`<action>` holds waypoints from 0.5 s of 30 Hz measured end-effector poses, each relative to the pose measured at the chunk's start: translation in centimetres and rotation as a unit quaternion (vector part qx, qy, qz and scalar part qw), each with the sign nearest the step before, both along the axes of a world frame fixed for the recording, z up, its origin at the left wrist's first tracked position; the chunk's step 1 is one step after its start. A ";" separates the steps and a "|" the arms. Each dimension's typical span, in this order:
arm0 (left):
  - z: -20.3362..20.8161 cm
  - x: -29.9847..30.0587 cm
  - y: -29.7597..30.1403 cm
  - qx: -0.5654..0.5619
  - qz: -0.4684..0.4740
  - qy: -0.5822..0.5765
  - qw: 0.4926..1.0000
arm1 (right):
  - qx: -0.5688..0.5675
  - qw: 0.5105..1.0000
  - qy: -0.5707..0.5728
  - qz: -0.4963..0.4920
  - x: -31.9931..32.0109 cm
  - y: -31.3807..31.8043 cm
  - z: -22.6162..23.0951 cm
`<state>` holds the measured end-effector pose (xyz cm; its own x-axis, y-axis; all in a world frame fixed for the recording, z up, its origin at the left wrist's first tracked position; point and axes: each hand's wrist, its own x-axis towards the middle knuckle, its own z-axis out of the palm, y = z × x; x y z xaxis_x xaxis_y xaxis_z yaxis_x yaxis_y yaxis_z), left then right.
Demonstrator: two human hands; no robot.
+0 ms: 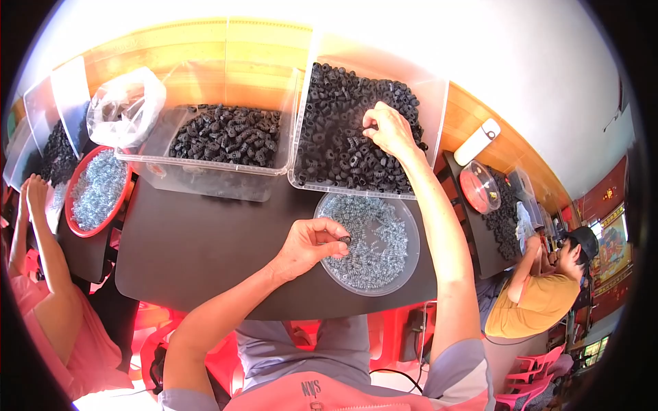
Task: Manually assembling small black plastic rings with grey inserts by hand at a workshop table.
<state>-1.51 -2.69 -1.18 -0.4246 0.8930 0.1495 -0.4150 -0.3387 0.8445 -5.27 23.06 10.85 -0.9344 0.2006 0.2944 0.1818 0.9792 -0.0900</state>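
My left hand [307, 248] pinches a small black ring-like part [346, 240] between thumb and fingertips, above the left edge of a round clear tub [412, 250]. Small shiny, coil-like pieces [367, 270] fill much of that tub. Beyond it, my right hand [389, 130] reaches over a large clear bin [296, 154] heaped with short black cylindrical parts [343, 147]. Its fingers are curled together; whether a part sits between them is hidden. To the left, another clear bin [199, 171] contains longer black pieces [226, 133].
The dark table [199, 236] spreads in front of me. At left, a red basin [74, 220] of shiny pieces stands near a plastic bag [127, 106] and a co-worker's hands [34, 192]. At right, a person in yellow [541, 305] works beside black parts [504, 219] and a white cylinder [478, 142].
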 end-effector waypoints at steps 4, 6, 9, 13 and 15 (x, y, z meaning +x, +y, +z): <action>0.1 0.0 0.0 -0.002 -0.008 -0.002 1.000 | 0.026 0.999 0.009 0.045 0.3 1.0 -0.5; 0.1 -0.1 0.0 -0.002 -0.006 -0.003 1.000 | 0.054 0.997 0.021 0.052 0.0 1.1 -0.8; 0.1 0.0 0.0 -0.003 -0.005 -0.004 1.000 | 0.094 0.994 0.024 0.052 0.0 0.8 -1.0; 0.1 -0.1 0.0 -0.008 0.000 0.001 1.000 | 0.099 0.994 0.027 0.045 0.0 0.6 -1.2; 0.0 -0.1 -0.1 -0.008 0.003 0.002 1.000 | 0.079 0.995 0.042 0.045 0.0 0.5 -1.3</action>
